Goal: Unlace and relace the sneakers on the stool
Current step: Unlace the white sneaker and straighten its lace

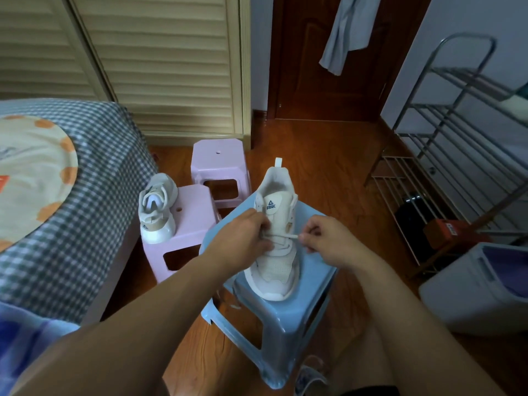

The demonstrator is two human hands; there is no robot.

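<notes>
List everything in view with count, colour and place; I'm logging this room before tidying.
sneaker: 1, white, on blue stool
lace: 1, white, across that sneaker
second sneaker: 1, white, on near pink stool
blue stool: 1, centre
pink stools: 2, left of blue stool
bed: 1, checked cover, left
rack: 1, metal, right
bin: 1, grey, right
left hand: pinching lace
right hand: pinching lace

I see a blue stool (288, 318) carrying one white sneaker (275, 270), a pink stool (194, 224) beside it carrying the other sneaker (157, 208), both stools on the wooden floor (328, 155).
</notes>
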